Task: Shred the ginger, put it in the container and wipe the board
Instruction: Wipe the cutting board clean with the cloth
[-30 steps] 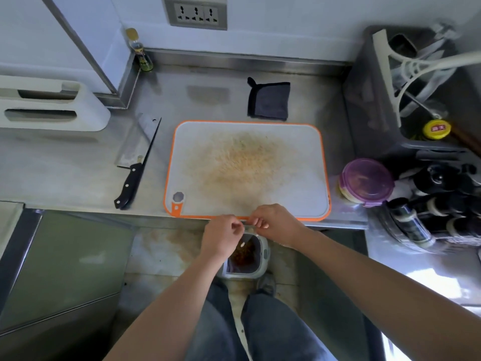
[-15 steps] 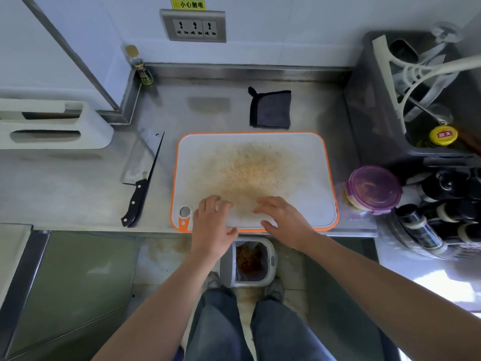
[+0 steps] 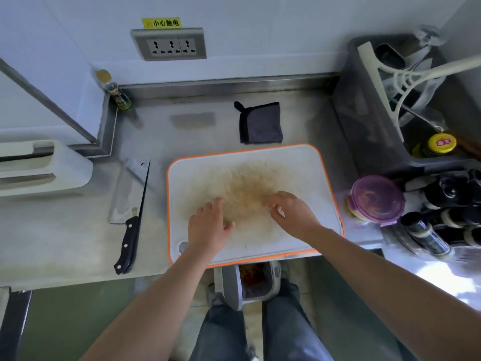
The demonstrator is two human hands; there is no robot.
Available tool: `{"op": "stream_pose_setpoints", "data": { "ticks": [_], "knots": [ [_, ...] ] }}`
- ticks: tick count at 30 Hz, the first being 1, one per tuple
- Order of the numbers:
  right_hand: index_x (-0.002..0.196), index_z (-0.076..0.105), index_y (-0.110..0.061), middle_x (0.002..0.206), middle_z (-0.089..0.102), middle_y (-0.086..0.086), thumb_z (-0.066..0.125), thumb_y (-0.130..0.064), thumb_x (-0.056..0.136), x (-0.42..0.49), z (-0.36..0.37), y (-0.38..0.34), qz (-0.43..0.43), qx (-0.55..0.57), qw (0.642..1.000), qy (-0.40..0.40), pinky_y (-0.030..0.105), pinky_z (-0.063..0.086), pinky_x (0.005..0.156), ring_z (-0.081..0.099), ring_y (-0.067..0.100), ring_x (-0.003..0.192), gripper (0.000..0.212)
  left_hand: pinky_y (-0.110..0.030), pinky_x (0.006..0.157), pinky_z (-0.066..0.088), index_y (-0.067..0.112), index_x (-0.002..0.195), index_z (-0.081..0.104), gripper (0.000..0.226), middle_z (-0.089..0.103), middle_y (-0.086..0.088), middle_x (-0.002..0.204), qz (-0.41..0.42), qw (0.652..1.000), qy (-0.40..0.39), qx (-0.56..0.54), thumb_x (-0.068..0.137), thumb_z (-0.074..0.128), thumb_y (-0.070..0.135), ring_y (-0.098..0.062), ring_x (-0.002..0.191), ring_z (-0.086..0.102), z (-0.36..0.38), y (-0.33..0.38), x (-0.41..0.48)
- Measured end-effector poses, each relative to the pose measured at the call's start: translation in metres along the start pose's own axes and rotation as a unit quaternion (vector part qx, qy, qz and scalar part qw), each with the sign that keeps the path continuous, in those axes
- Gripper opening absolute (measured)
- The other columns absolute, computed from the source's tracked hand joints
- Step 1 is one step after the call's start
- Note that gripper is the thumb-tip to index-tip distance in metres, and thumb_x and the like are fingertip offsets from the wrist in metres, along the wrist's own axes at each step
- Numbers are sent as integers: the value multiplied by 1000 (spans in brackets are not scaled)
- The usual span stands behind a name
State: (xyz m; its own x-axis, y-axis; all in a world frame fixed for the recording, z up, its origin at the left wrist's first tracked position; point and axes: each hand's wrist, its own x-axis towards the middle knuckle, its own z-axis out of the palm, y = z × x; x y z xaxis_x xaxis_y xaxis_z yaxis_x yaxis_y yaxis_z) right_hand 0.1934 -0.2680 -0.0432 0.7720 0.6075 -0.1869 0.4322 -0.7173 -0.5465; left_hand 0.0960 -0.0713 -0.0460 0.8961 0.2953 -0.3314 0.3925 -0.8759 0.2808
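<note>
Raking both bare hands over the white, orange-rimmed board (image 3: 299,162) on a steel counter (image 3: 65,243), apparently gathering the last fine ginger scraps (image 3: 244,186) smeared yellow-brown across its middle. Laying the left hand (image 3: 208,225) flat, fingers pressed close together, thumb out to the side. Setting the right hand (image 3: 291,214) just beside it, fingers bent and slightly spread, tips on the board, gripping nothing visible. Leaving the bulk of the ginger, by the look of it, in the purple-lidded container (image 3: 376,198) standing shut just off the board's right edge. Leaving the knife (image 3: 130,199) flat on the counter to the left, apart from the board, and the folded dark cloth (image 3: 260,123) untouched just beyond the far edge.

Doing this step well, on this evidence, by drawing the scraps toward the near edge in one cupped sweep, hands close together, guarding against strays slipping between. Dropping them into the open bin (image 3: 230,285) on the floor right below that edge. Pressing lightly, treating the stain as a job for the cloth rather than fingernails. Steadying the board, its near edge lying at or just past the counter's lip. Steering the left wrist clear of the blade.
</note>
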Motion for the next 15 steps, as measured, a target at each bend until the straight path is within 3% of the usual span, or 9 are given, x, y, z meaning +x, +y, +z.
{"op": "stream_pose_setpoints", "data": {
  "ticks": [2, 4, 7, 11, 13, 15],
  "knots": [
    [114, 66, -18, 108, 58, 3, 55, -11, 89, 28, -11, 2, 10, 17, 1000, 23, 38, 50, 83, 59, 25, 97, 28, -36, 83, 46, 21, 125, 42, 45, 61, -2, 111, -38, 998, 11, -43, 90, 57, 46, -26, 105, 59, -2, 3, 10],
    [124, 60, -16, 124, 51, 9, 57, -10, 86, 58, -19, 6, 2, 9, 999, 38, 40, 44, 96, 51, 29, 114, 39, -35, 78, 49, 22, 115, 43, 40, 64, 0, 100, -79, 995, 11, -59, 89, 56, 50, -26, 96, 63, -5, 6, 18],
    [138, 47, -22, 154, 23, 11, 56, -23, 91, 99, -31, 8, 7, -49, 999, 8, 42, 27, 110, 25, 30, 139, 47, -34, 76, 49, 23, 107, 44, 38, 66, 0, 95, -137, 988, 14, -72, 88, 55, 54, -26, 93, 64, -6, 11, 27],
    [135, 47, -33, 161, -7, 3, 50, -38, 95, 138, -31, 15, 36, -71, 996, -35, 45, 13, 114, -8, 22, 147, 40, -33, 76, 47, 21, 109, 49, 41, 68, 0, 99, -180, 980, 24, -76, 88, 54, 56, -26, 97, 65, -6, 13, 36],
    [137, 45, -32, 161, -5, 3, 48, -41, 95, 151, -28, 18, 52, -104, 992, -57, 44, 9, 114, -10, 20, 147, 42, -32, 76, 47, 22, 108, 50, 39, 69, 1, 100, -189, 978, 25, -80, 89, 53, 56, -25, 97, 65, -5, 13, 38],
    [142, 40, -24, 160, 11, 2, 46, -39, 95, 160, -28, 19, 53, -122, 990, -47, 41, 10, 115, 3, 18, 148, 49, -32, 77, 47, 23, 109, 51, 38, 69, 3, 102, -194, 977, 24, -87, 89, 52, 55, -24, 98, 65, -5, 12, 39]
  ]
}}
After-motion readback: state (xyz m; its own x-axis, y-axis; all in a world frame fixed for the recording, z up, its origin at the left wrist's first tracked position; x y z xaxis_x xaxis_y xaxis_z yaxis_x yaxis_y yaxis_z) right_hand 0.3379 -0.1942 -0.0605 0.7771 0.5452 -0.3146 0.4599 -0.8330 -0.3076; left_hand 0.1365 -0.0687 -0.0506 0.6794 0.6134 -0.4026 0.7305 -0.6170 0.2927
